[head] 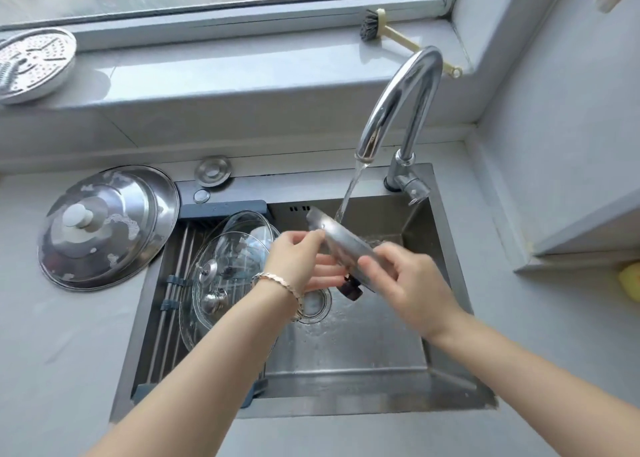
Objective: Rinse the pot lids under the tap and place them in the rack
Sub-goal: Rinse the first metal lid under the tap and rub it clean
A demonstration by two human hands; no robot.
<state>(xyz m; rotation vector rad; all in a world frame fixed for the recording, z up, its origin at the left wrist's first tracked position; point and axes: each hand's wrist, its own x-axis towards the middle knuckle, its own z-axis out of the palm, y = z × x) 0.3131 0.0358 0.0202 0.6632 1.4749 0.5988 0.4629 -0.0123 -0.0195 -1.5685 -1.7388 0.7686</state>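
Holding the steel lid [341,241] tilted under the tap [398,110], over the sink [346,356], I pinch its upper rim with my left hand [294,259] and curl my right hand [401,276] round the lower edge. I'd judge it light, stiff and slippery when wet, so the rim and the dark knob [351,289] are the safest holds. The rack [166,318] is just to the left.

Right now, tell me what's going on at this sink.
A person is rinsing a small steel lid, held tilted under the running tap over the sink. The left hand pinches its upper rim and the right hand grips its lower edge, near the dark knob. Two glass lids already lie in the rack at the sink's left. A large steel lid, smeared, waits on the counter.
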